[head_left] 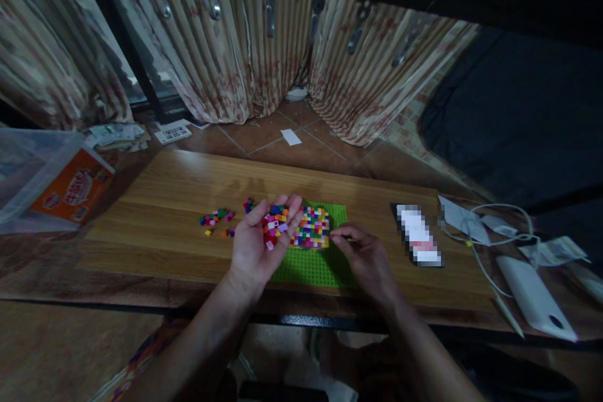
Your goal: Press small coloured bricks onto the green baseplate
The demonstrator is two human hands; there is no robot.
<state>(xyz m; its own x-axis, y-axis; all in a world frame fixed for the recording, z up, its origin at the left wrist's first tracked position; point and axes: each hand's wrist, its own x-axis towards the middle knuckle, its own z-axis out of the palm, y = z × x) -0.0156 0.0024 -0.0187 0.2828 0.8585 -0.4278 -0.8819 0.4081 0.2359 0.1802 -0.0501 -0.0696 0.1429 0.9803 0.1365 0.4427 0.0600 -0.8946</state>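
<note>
Although fitted bricks part-covered the green baseplate, our left hand cupped loose bricks, our right hand pinched narrow, contents unclear

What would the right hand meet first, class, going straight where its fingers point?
Likely the multicoloured brick block, just left of the right hand, though the hand's height is unclear.

Baseplate sits mid-board, brick grid on it; L hand, bricks in palm, over plate's left side, R hand nr its right edge; loose bricks on board to L of plate, phone on board to R; box far L, power bank off board's R end; curtains behind, w/ paper on floor btwn them & board
</note>
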